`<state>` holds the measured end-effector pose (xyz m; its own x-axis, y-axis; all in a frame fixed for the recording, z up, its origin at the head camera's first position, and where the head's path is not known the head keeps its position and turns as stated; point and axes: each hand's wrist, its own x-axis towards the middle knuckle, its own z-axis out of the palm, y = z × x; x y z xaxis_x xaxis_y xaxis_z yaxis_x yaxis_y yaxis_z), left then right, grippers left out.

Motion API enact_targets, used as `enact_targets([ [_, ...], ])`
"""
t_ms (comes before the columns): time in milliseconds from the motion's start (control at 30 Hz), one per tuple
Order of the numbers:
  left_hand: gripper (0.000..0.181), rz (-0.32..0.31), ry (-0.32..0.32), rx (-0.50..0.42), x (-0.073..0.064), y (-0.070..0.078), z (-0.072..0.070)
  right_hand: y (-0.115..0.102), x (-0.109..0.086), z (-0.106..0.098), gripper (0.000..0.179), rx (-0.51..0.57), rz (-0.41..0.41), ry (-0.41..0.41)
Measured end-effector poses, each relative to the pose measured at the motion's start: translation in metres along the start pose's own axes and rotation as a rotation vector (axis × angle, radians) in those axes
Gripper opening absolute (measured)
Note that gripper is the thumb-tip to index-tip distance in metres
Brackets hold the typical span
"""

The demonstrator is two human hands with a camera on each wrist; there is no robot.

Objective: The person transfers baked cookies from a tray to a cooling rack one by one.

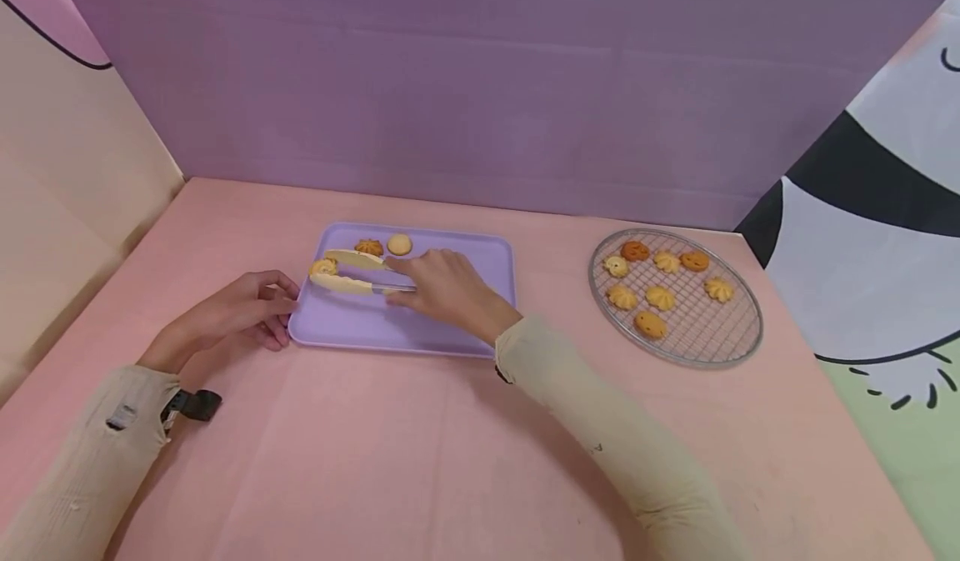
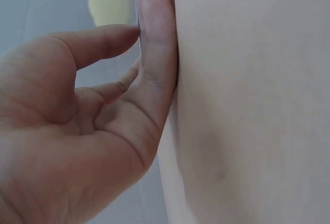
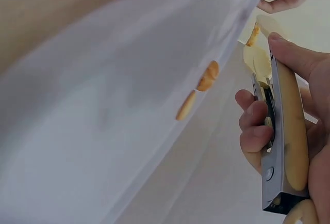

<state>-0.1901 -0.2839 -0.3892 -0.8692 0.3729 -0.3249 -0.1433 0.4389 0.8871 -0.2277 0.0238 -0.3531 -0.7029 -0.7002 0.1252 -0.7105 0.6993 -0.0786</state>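
Note:
In the head view, a lilac tray (image 1: 420, 321) lies on the pink table. My left hand (image 1: 243, 307) is at its left edge, thumb and fingers pinching the rim, as the left wrist view also shows. My right hand (image 1: 450, 290) grips metal tongs (image 3: 281, 131) with cream-coloured tips, reaching left over the tray. A pale swirl cookie (image 1: 324, 267) sits between the tong tips near the tray's left rim. Just behind the upper tip are a browner flower-shaped cookie (image 1: 369, 247) and a round pale cookie (image 1: 400, 244).
To the right of the tray stands a round wire rack (image 1: 708, 340) with several cookies on it, mostly toward its left and back. A purple backdrop (image 1: 480, 94) rises behind the table (image 1: 360, 453), with printed panels at both sides.

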Motion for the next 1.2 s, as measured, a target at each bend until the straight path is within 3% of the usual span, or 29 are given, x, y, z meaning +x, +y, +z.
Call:
enact_targets([
  [333,0.043,-0.006,0.004,-0.007,0.002,0.000,0.000,-0.001,-0.019,-0.016,0.057,0.007,0.017,0.048],
  [967,0.040,0.002,-0.002,-0.003,0.003,0.002,0.001,0.002,-0.069,-0.037,0.050,-0.012,-0.165,0.303],
  [1200,0.040,0.015,-0.007,-0.019,0.003,-0.001,0.001,0.003,-0.087,-0.042,0.050,-0.053,-0.156,0.329],
])
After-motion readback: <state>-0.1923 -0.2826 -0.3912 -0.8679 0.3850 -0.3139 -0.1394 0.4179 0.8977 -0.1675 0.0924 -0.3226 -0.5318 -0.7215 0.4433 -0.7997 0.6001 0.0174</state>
